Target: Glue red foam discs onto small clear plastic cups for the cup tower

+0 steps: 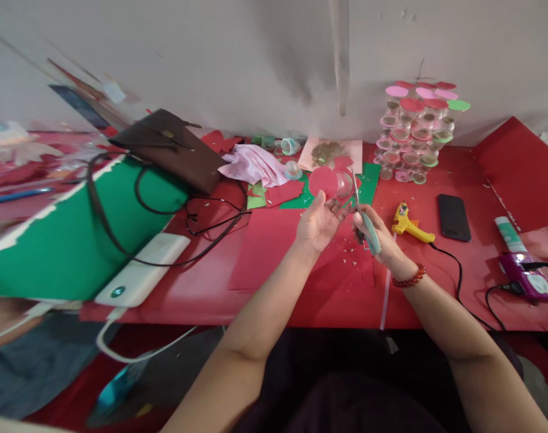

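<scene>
My left hand (318,222) is raised palm up over the red table (301,288), its fingers pinching the edge of a round red paper piece (324,180). Close beside it on the right, my right hand (373,234) is wrapped round the pale green handles of a pair of scissors (363,213), whose blades point up toward the paper. A red bead bracelet (409,278) circles my right wrist. Small paper scraps lie on a red sheet (274,246) under my hands.
A yellow glue gun (407,224) and a black phone (453,217) lie to the right. A stack of small clear cups (413,135) stands by the wall. At left are a green sheet (71,234), white power bank (141,270), brown bag (175,147) and cables.
</scene>
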Demonstrator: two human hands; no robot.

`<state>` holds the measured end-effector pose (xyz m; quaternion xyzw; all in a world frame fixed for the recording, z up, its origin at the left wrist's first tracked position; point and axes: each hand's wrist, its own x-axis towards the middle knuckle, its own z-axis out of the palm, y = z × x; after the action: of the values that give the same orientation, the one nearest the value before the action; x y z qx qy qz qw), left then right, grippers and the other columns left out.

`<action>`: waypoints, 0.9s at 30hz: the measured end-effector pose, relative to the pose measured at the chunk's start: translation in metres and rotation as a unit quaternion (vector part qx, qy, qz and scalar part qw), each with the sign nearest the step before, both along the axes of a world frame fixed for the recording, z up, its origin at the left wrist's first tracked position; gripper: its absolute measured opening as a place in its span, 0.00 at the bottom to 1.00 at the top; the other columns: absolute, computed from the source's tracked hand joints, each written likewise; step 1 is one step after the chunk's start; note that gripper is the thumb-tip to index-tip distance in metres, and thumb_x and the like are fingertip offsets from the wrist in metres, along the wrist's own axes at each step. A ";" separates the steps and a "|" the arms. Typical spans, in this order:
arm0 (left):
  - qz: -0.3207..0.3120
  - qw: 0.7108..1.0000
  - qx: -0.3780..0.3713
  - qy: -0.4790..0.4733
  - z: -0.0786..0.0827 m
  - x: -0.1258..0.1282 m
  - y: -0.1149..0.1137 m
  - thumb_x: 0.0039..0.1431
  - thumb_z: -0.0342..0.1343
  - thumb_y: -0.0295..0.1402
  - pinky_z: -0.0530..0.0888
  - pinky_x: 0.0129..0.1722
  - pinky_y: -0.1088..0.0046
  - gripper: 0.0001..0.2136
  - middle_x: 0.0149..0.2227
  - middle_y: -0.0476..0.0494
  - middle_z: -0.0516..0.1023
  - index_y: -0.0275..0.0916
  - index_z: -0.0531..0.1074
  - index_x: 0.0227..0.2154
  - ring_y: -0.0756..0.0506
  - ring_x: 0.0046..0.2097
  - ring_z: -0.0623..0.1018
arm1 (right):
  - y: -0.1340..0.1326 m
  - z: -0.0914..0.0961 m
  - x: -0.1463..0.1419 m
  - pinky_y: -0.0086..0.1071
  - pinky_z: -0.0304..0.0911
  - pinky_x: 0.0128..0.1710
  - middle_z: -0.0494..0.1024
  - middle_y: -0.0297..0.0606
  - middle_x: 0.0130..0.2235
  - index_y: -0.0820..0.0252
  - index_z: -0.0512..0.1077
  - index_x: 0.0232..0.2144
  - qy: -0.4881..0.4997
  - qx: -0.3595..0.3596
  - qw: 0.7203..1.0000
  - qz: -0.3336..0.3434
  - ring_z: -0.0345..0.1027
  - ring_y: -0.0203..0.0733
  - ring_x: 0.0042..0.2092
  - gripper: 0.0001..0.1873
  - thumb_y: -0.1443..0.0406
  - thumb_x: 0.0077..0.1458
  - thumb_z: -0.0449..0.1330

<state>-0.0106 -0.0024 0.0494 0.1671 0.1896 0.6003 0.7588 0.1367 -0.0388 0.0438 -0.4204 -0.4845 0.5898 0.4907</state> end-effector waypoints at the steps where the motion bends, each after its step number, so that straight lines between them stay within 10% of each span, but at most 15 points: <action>1: -0.001 1.000 0.000 -0.002 0.000 0.000 0.000 0.60 0.65 0.37 0.77 0.54 0.66 0.10 0.36 0.46 0.83 0.38 0.76 0.40 0.47 0.43 0.84 | 0.000 0.000 0.000 0.29 0.50 0.22 0.61 0.23 0.24 0.51 0.68 0.38 0.009 -0.001 1.000 0.001 0.54 0.32 0.24 0.31 0.39 0.45 0.70; 27: 0.004 0.999 -0.037 -0.007 -0.001 -0.001 0.010 0.59 0.66 0.43 0.78 0.49 0.66 0.14 0.33 0.45 0.82 0.38 0.76 0.39 0.46 0.36 0.82 | 0.003 -0.005 -0.001 0.28 0.55 0.20 0.65 0.22 0.24 0.52 0.65 0.41 0.005 -0.017 1.000 0.005 0.60 0.31 0.22 0.29 0.41 0.48 0.68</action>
<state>-0.0117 0.0081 0.0484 0.1340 0.2066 0.5968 0.7637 0.1358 -0.0356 0.0392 -0.4237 -0.4742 0.6019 0.4831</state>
